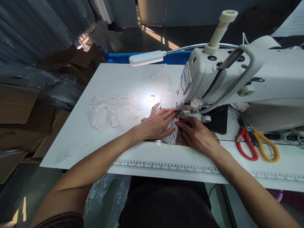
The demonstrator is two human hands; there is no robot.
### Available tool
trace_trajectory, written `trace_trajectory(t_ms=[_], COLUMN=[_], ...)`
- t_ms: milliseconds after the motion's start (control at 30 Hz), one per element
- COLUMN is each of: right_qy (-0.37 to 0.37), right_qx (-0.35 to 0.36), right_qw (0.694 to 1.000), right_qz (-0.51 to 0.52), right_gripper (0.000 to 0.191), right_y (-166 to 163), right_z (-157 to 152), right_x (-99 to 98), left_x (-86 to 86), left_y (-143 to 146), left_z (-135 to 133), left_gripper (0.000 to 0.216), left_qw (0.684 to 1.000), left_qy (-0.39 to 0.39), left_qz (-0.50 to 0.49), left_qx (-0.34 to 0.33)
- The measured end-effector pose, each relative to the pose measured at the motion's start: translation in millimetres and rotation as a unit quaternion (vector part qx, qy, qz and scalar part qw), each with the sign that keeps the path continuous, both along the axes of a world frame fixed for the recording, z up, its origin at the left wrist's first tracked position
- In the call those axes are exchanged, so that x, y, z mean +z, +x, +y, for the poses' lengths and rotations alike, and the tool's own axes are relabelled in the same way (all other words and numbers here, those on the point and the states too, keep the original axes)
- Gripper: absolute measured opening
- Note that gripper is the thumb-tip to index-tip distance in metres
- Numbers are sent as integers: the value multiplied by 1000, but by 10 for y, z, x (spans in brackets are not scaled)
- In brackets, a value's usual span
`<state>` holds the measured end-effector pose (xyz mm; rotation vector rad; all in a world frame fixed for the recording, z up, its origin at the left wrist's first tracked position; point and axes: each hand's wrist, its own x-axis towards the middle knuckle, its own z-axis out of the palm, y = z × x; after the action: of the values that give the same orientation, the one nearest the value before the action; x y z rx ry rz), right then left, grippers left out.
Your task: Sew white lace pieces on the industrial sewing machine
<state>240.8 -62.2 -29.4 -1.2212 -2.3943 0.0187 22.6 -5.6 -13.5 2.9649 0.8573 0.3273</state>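
A strip of white lace (171,136) runs under the presser foot of the white sewing machine (201,76) and on toward the back of the table. My left hand (158,124) lies flat on this lace, fingers spread, just left of the presser foot (180,114). On the other side my right hand (196,133) pinches the lace's right edge between thumb and forefinger, close in front of the foot. Another pile of white lace (114,112) rests on the table to the left. The needle itself is hidden.
A lit lamp (147,58) on a bendy neck shines over the table (78,139). Red-handled scissors (247,144) and a yellow-handled tool (266,145) lie at the right. A printed ruler (166,166) follows the front edge. Cardboard boxes (21,110) stand at the left.
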Motion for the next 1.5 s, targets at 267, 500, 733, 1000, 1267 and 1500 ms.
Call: trace_trajectory(t_ms=[267, 500, 733, 1000, 1267, 1500], right_qy=[-29, -52, -43, -25, -90, -88], right_qx=[-15, 3, -22, -31, -93, -106], right_qw=[999, 998, 999, 999, 981, 974], right_qz=[1, 22, -1, 2, 146, 178], right_gripper=[38, 35, 36, 38, 36, 31], right_y=[16, 60, -16, -27, 137, 157], right_z=[-5, -50, 9, 45, -12, -17], right_x=[-2, 37, 66, 2, 28, 79], left_x=[-93, -120, -89, -48, -87, 36], left_y=[52, 22, 68, 103, 117, -30], left_z=[18, 39, 19, 23, 20, 169], left_gripper=[28, 27, 28, 33, 33, 33], left_qw=[994, 992, 992, 994, 996, 991], left_qy=[57, 33, -15, -19, 14, 12], left_qz=[-97, -119, -121, -92, -63, -121], left_qx=[-6, -20, 32, 51, 56, 50])
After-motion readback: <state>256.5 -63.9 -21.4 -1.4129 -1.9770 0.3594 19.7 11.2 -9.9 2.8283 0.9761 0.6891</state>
